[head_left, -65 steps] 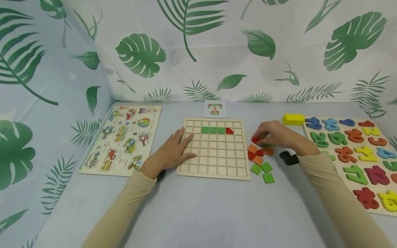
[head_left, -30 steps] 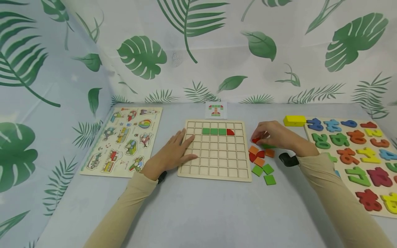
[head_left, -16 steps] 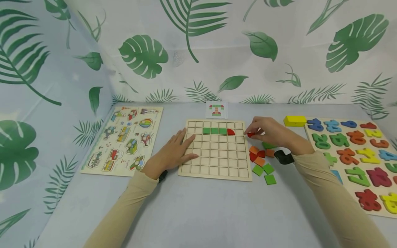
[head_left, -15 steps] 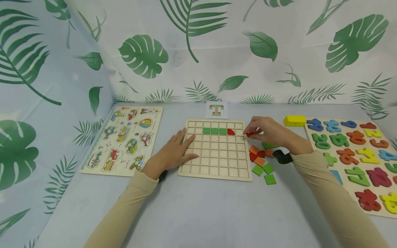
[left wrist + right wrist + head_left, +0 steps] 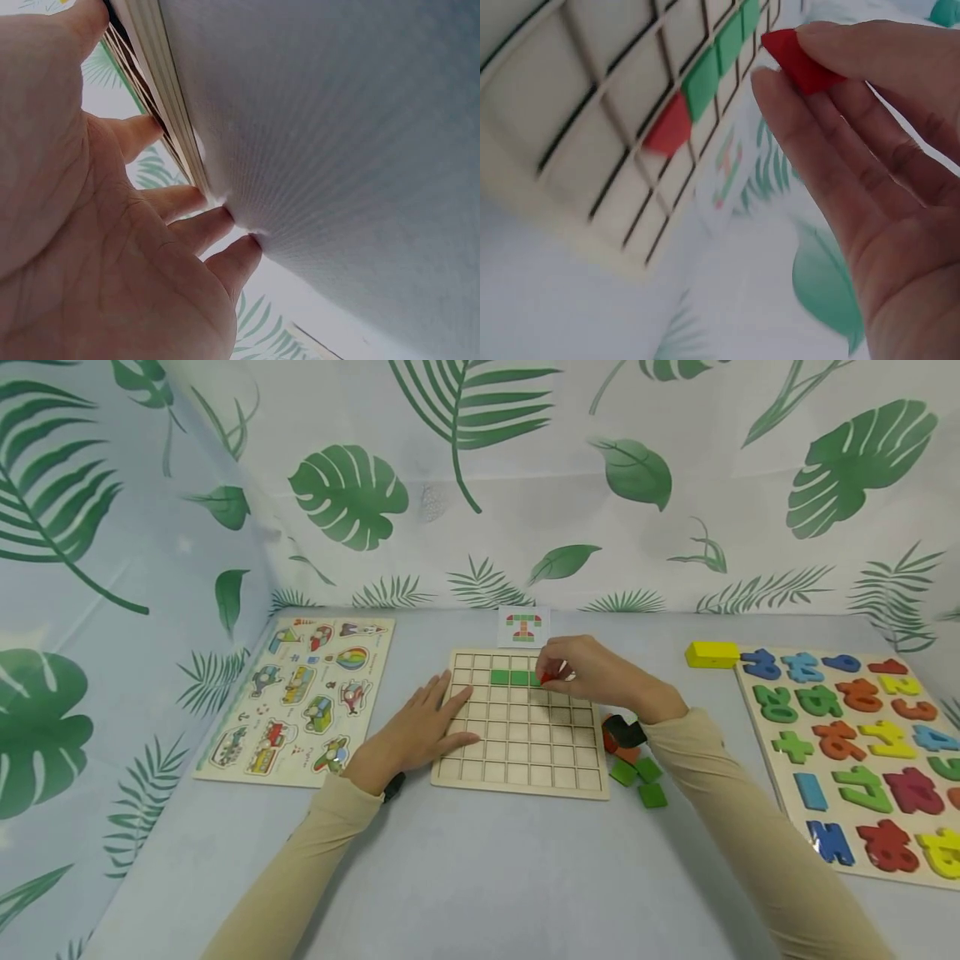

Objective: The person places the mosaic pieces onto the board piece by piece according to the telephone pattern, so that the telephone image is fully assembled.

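A wooden grid board (image 5: 517,781) lies flat in the middle of the table. In one of its upper rows sit several green square tiles (image 5: 509,677), and a red quarter-round tile (image 5: 669,126) beside them shows in the right wrist view. My right hand (image 5: 588,670) is over the board's upper right part, pinching another red quarter-round tile (image 5: 808,61) between thumb and fingers, apart from the board in the right wrist view. My left hand (image 5: 420,727) rests spread at the board's left edge, with thumb and forefinger on it and fingertips (image 5: 244,255) touching the table.
Loose green tiles (image 5: 652,795) and partly hidden red and orange ones lie right of the board. Behind it stands a small pattern card (image 5: 523,627). A picture puzzle (image 5: 300,693) is at left; a number puzzle (image 5: 795,760) and yellow block (image 5: 712,654) are at right.
My right hand has lifted a red quarter-round tile from beside the loose pile and carried it left over the board. The left hand has stayed in place.
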Demonstrator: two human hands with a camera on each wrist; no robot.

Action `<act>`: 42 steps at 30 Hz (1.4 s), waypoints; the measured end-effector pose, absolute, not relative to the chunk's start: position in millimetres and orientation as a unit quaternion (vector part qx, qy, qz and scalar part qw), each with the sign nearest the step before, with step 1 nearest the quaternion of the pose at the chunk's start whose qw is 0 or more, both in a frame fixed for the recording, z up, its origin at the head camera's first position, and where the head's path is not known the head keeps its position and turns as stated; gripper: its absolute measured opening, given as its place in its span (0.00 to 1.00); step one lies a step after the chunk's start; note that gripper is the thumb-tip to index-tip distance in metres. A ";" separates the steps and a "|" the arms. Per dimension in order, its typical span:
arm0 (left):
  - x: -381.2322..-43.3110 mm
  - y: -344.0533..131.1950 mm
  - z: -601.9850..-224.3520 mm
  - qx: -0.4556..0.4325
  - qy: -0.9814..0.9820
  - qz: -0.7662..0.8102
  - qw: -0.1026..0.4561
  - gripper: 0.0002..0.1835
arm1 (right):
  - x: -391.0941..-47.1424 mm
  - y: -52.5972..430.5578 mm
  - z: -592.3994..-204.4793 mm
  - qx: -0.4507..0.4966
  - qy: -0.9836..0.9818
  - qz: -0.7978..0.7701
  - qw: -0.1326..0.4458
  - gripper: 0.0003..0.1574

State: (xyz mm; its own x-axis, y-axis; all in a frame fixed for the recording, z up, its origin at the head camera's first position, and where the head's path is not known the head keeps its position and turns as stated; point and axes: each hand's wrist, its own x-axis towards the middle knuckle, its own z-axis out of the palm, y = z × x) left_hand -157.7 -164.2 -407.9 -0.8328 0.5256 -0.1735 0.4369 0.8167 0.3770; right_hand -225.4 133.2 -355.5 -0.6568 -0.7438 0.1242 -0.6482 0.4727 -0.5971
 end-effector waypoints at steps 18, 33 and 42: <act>-159.8 -164.1 -410.0 0.244 0.947 0.155 0.140 0.44 | -245.0 75.1 -369.9 -0.444 0.824 -0.344 0.071 0.06; -157.1 -165.5 -410.7 0.253 0.945 0.157 0.136 0.43 | -252.3 60.2 -382.3 -0.410 0.837 -0.358 0.051 0.04; -157.9 -165.0 -407.6 0.255 0.944 0.158 0.135 0.43 | -255.3 54.7 -385.2 -0.405 0.856 -0.317 0.048 0.05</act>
